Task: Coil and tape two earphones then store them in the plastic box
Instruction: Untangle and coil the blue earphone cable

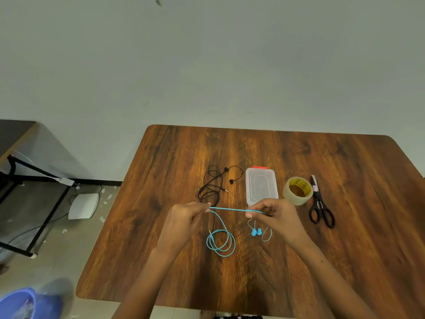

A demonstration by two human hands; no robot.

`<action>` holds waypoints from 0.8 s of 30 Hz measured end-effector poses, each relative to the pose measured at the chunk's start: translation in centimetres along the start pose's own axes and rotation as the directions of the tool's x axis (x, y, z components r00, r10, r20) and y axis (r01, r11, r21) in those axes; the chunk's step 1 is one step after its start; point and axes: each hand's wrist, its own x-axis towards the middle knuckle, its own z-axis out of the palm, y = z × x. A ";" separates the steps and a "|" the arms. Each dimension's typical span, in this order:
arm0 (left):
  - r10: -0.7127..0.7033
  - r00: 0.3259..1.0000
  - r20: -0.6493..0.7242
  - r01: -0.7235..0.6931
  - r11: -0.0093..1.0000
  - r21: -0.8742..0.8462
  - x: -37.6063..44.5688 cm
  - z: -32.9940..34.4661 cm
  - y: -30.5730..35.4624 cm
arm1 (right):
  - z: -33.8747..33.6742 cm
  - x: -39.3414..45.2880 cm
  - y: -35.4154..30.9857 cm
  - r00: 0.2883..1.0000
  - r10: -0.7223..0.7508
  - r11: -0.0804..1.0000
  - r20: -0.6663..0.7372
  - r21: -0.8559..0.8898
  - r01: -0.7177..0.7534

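Both hands hold the blue earphone (221, 242) above the wooden table (345, 249). My left hand (184, 219) pinches the cable, and my right hand (276, 217) pinches it near the split, so a straight stretch runs taut between them. Below my left hand the cable drops into a loose coil on the table. The blue earbuds (256, 231) dangle under my right hand. A black earphone (212, 185) lies tangled behind my hands. To its right sits the clear plastic box (260, 186) with its lid on and a red latch.
A roll of clear tape (297, 191) stands right of the box, with black scissors (320, 203) beside it. Left of the table are a dark desk frame (34, 176), a white device (84, 206) on the floor and a blue basin (20, 303).
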 end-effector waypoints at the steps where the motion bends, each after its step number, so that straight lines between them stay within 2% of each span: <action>1: 0.003 1.000 -0.007 -0.003 1.000 -0.001 0.0 -0.1 0.0 | 0.0 0.0 0.0 1.000 0.001 1.000 -0.005 0.001 -0.001; 7: -0.011 0.999 0.031 0.009 0.998 0.061 -0.1 -0.5 -0.3 | 0.6 0.1 -0.2 1.000 -0.006 1.000 -0.018 -0.015 0.006; 10: 0.007 0.988 0.155 -0.039 0.979 0.201 0.4 -0.4 0.2 | 1.3 0.2 -0.8 1.000 -0.025 0.999 -0.016 -0.038 0.024; 13: 0.112 0.965 0.237 -0.140 0.985 0.105 1.1 0.6 2.6 | 2.3 0.5 -1.6 0.996 -0.086 0.992 0.025 -0.085 0.088; 15: 0.153 0.966 0.210 -0.161 0.987 0.019 1.3 1.3 3.9 | 3.0 0.6 -2.0 0.994 -0.100 0.990 0.046 -0.091 0.104; 18: 0.106 0.982 0.159 -0.098 0.993 -0.058 1.7 1.0 4.2 | 3.1 0.7 -2.4 0.994 -0.084 0.996 0.075 -0.032 0.087; 21: 0.085 0.987 0.134 -0.079 0.996 -0.051 1.7 -0.3 3.2 | 2.0 0.3 -1.8 0.992 -0.062 0.998 0.107 0.009 0.061; 24: 0.045 0.997 0.062 -0.042 0.997 -0.057 1.5 -1.5 1.4 | 0.4 0.0 -0.7 0.994 -0.033 0.999 0.102 -0.039 0.037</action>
